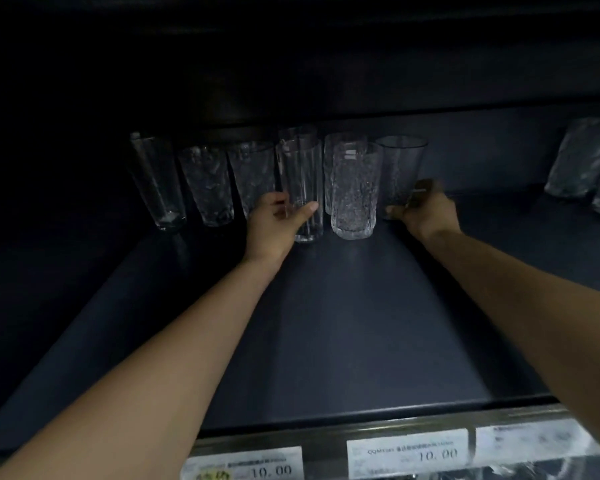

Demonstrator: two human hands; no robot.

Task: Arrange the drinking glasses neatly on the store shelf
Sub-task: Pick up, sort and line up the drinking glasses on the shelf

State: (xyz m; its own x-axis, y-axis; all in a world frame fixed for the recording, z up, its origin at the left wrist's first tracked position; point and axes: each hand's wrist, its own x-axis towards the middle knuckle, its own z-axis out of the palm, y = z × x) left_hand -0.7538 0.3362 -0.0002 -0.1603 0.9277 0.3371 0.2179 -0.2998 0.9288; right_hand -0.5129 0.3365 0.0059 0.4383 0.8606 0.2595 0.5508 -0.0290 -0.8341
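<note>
Glass tumblers stand near the shelf's (326,323) back edge. Three glasses (207,185) at the left form a fair row, so that part looks done. The left hand (274,225) has its grip curled round a ribbed glass (302,178) that sits forward of the line. A pebbled glass (355,192) just beside it is also forward, with others behind. The right hand's (428,211) grip is clamped low on a smooth glass (400,161). Far-right glasses (582,161) crowd together. Every glass looks empty. The middle wants lining up.
</note>
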